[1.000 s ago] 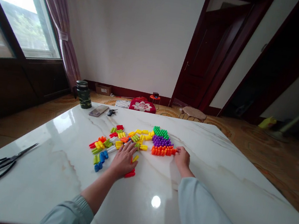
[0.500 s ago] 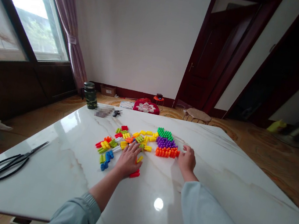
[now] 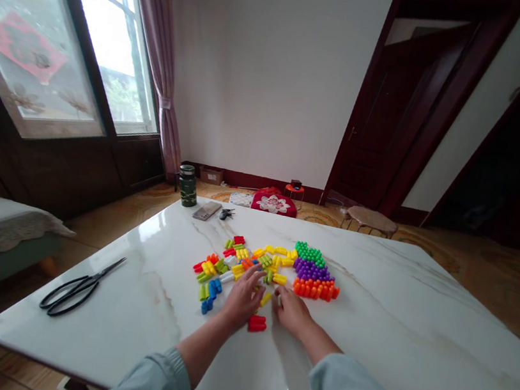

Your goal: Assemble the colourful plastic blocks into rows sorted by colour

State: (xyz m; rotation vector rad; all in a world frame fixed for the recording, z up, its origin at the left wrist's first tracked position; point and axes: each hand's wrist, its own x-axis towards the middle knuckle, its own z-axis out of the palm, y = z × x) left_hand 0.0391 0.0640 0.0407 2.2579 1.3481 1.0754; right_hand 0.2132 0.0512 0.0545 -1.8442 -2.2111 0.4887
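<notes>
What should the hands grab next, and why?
Probably the right hand should pinch the yellow peg lying just by its fingertips. That peg sits between both hands, apart from the mixed pile, while the left hand lies flat at the pile's edge.

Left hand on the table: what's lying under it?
The left hand rests palm down at the edge of the loose coloured pegs on the white table. A yellow peg and red pegs peek out beside it. Whatever sits beneath the palm is covered.

Pegs [image 3: 235,262] ahead, scissors [image 3: 77,289] far left; open tabletop [image 3: 413,346] at right.
</notes>
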